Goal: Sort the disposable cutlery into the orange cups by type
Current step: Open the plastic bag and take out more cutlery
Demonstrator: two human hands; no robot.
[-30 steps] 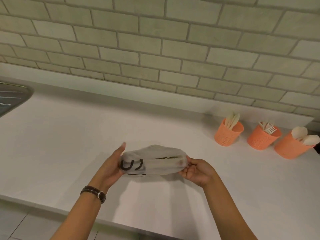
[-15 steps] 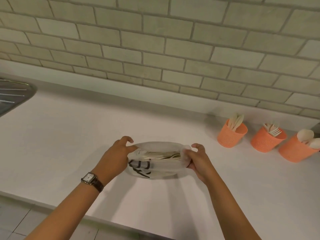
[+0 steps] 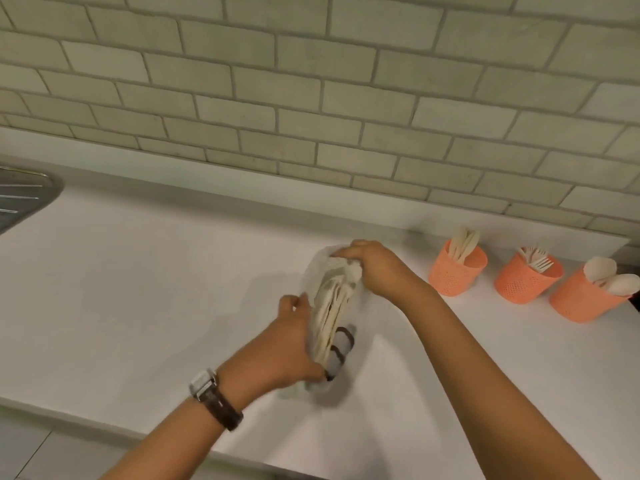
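Left hand [image 3: 284, 348] grips the bottom and right hand [image 3: 377, 268] pinches the top of a clear plastic bag [image 3: 313, 271] of pale disposable cutlery [image 3: 329, 306], its black print [image 3: 343, 341] unreadable, above the white counter [image 3: 138, 289], left of three orange perforated cups [image 3: 523, 284].

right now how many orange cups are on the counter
3, in a row at the right end of the counter: the left cup holds what look like knives, the middle cup forks, the right cup spoons. None appears hidden.

White countertop [image 3: 138, 289]. An orange cup [image 3: 457, 275], a second cup [image 3: 524, 284] and a third cup [image 3: 581, 301] are stood in a row at its right. A steel drainer [image 3: 20, 199] is inset far left.
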